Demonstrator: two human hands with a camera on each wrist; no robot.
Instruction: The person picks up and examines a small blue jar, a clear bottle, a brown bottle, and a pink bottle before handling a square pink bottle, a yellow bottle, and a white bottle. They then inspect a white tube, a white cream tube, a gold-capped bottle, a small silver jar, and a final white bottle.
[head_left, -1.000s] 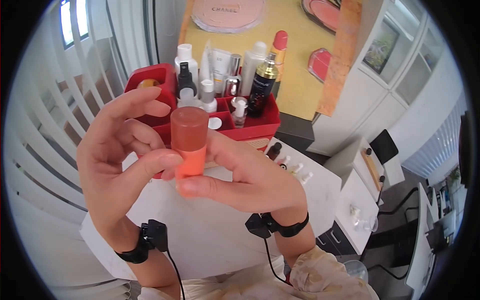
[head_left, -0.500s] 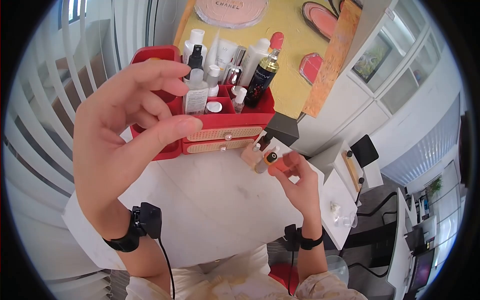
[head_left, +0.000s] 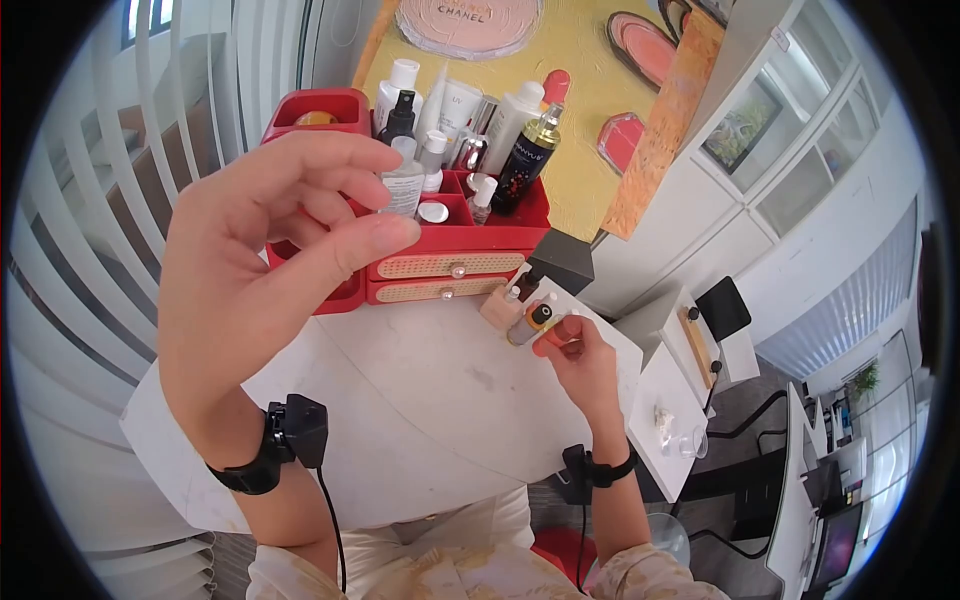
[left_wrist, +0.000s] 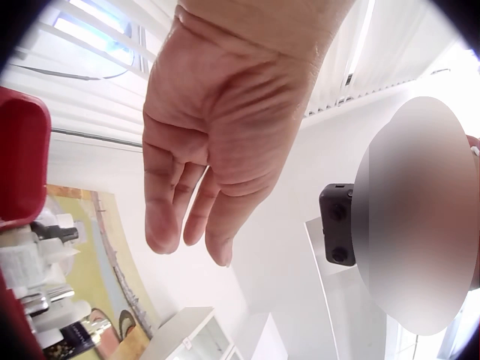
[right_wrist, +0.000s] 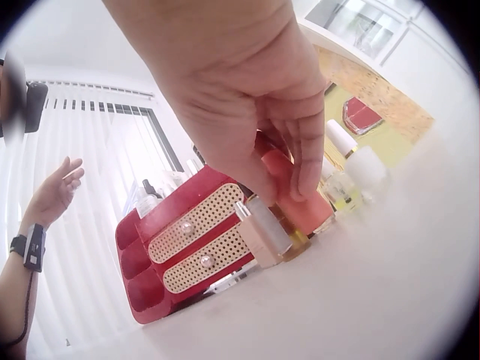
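At the table's right side, my right hand (head_left: pixel 585 368) grips a coral-orange bottle (right_wrist: pixel 315 214) with a reddish-brown cap. Its base is close over the white tabletop, and the fingers cover much of it. Right beside it stand a yellowish bottle with a black cap (head_left: pixel 528 325) and a pale pink bottle (head_left: pixel 500 308). My left hand (head_left: pixel 265 255) is raised in front of the red cosmetics organizer (head_left: pixel 440 238), fingers loosely bent and holding nothing. In the left wrist view, the left hand (left_wrist: pixel 217 135) hangs with thumb and fingers apart.
Several bottles and tubes fill the organizer's top, among them a black spray bottle with a gold neck (head_left: pixel 525 160). Its two woven-front drawers (head_left: pixel 430 268) are closed. A yellow painted board (head_left: pixel 570 60) leans behind. The white table (head_left: pixel 400 400) has a side unit (head_left: pixel 665 420) at its right.
The right hand has carried the coral-orange bottle from in front of the left hand to the table's right side, beside the other bottles. The left hand has let go and stays raised.
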